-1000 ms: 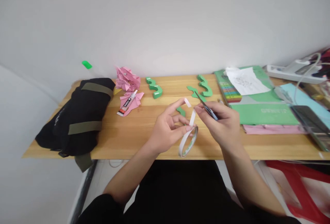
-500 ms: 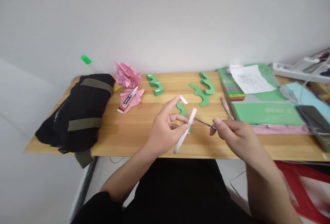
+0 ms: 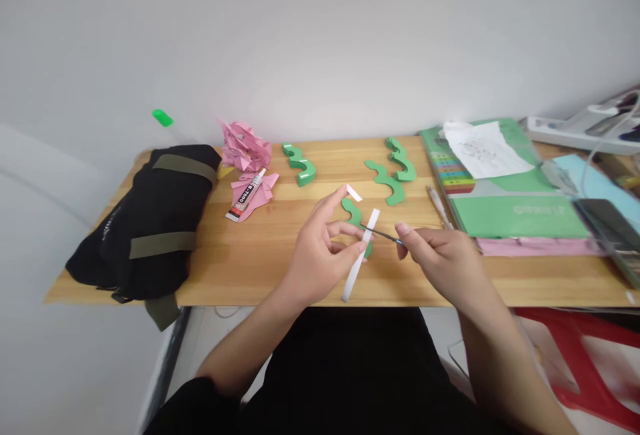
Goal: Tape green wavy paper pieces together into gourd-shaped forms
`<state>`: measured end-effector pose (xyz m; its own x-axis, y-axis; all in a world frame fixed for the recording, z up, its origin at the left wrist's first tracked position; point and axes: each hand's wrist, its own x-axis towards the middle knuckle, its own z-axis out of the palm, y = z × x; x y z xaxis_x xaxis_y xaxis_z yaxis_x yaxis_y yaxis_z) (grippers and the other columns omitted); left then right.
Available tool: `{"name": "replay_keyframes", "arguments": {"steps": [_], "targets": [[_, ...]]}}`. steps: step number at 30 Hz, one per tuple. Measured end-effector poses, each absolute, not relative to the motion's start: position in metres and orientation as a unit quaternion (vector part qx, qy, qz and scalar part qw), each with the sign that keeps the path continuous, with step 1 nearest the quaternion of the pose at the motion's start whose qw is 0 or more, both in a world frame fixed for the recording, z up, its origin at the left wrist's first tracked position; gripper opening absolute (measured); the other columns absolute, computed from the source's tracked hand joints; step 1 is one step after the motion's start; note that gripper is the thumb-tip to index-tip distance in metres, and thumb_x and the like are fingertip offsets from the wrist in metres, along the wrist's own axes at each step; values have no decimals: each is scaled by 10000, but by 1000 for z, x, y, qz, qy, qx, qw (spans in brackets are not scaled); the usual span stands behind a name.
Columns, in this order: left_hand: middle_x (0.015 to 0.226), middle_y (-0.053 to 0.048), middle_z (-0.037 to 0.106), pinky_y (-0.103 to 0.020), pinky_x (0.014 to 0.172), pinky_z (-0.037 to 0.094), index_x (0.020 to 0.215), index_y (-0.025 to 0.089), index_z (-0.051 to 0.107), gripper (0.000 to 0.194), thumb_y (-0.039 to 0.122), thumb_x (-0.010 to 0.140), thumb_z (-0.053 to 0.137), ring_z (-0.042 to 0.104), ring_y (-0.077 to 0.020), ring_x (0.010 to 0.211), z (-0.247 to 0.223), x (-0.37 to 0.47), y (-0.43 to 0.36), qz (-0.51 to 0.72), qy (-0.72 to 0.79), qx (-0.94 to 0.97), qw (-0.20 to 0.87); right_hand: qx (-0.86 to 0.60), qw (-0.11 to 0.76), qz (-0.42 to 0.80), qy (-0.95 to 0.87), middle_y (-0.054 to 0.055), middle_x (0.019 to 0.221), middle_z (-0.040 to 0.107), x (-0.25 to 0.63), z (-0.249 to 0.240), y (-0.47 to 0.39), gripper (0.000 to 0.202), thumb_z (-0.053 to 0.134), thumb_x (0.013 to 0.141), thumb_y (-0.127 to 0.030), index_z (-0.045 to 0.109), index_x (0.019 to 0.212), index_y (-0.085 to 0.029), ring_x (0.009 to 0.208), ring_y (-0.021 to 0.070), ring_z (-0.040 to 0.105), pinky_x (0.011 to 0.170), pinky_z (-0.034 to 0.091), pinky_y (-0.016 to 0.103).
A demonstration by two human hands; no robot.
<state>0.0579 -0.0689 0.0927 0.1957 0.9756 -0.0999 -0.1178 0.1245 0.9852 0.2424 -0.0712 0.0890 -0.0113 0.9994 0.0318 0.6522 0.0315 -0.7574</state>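
Observation:
Between thumb and fingers, my left hand (image 3: 323, 248) pinches a narrow white strip (image 3: 354, 278) that slants across the desk's middle. A short white piece (image 3: 355, 193) sits at the tip of its index finger. My right hand (image 3: 443, 255) is closed round small scissors (image 3: 383, 233), whose thin dark blades reach across the strip above the left thumb; the handle is mostly hidden. A wavy green piece (image 3: 352, 211) lies on the desk behind the left fingers, partly covered. Farther back are two more wavy green pieces, one flat (image 3: 387, 185) and one standing thicker (image 3: 401, 161).
At the left lies a black bag (image 3: 165, 208) with olive straps. Beside it are crumpled pink paper (image 3: 246, 147), a glue tube (image 3: 246, 196) and a green stack (image 3: 300, 165). A pen (image 3: 440, 208), green folder (image 3: 520, 215), phone (image 3: 607, 225) and power strip (image 3: 575, 136) occupy the right.
My right hand has moved left with the scissors, so the blades now cross the white strip. My left hand has barely moved and still pinches the strip.

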Motion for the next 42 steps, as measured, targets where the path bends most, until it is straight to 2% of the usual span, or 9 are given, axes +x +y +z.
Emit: {"name": "replay_keyframes", "arguments": {"steps": [8,12,21,24,26,28,31,33,42], "targets": [[862,-48,661,-279,659,619,1467,172,293,865,150,710,712,661,-192,898,86,52,-66,450,450,452,625,-646,297,295,-638,-14,395,432,233,80,-67,677,416,833,-714,563,448,-177,392,85,380,421,287,241],[920,-64,674,-243,626,604,1462,165,304,869,141,702,724,659,-182,895,86,46,-66,447,471,443,618,-644,297,278,-648,-23,379,387,227,74,-65,701,393,838,-729,545,438,-174,383,81,356,420,263,247],[845,-48,678,-240,618,584,1468,170,302,901,185,689,755,666,-198,902,82,36,-75,411,485,434,638,-639,310,257,-655,-3,376,475,221,63,-63,677,415,877,-666,569,440,-172,378,85,408,425,280,243],[1050,-103,671,-227,607,572,1484,212,283,880,205,724,726,666,-196,927,82,28,-80,396,518,483,585,-652,325,228,-646,-6,363,449,229,59,-61,676,423,872,-671,555,433,-174,363,83,396,413,267,244],[1354,-145,525,-214,609,566,1477,264,307,823,189,751,688,664,-189,966,80,19,-80,392,569,538,482,-652,325,214,-651,-4,368,454,235,56,-62,671,418,882,-662,576,452,-172,364,84,401,417,269,246],[1527,-146,323,-228,615,573,1477,302,306,799,150,766,640,671,-185,961,74,6,-75,370,615,587,374,-644,319,199,-667,0,382,477,240,53,-64,667,403,899,-645,604,479,-167,367,84,414,421,271,245],[1574,-152,229,-298,674,596,1498,294,253,830,78,763,571,674,-188,931,55,-10,-62,314,654,631,275,-616,321,161,-701,11,415,523,244,50,-68,655,384,923,-614,638,525,-159,378,85,437,424,280,237],[1569,-173,232,-330,694,604,1505,272,233,850,57,752,564,675,-194,916,38,-17,-53,282,666,637,267,-594,333,135,-720,20,444,566,246,48,-70,637,379,935,-592,664,568,-156,388,88,465,428,297,231],[1611,-158,69,-275,697,612,1521,324,116,912,127,783,615,627,-210,1075,7,-15,-49,375,647,617,245,-556,346,127,-745,29,492,639,247,46,-73,556,414,957,-502,703,622,-164,407,98,545,427,345,217]]}}
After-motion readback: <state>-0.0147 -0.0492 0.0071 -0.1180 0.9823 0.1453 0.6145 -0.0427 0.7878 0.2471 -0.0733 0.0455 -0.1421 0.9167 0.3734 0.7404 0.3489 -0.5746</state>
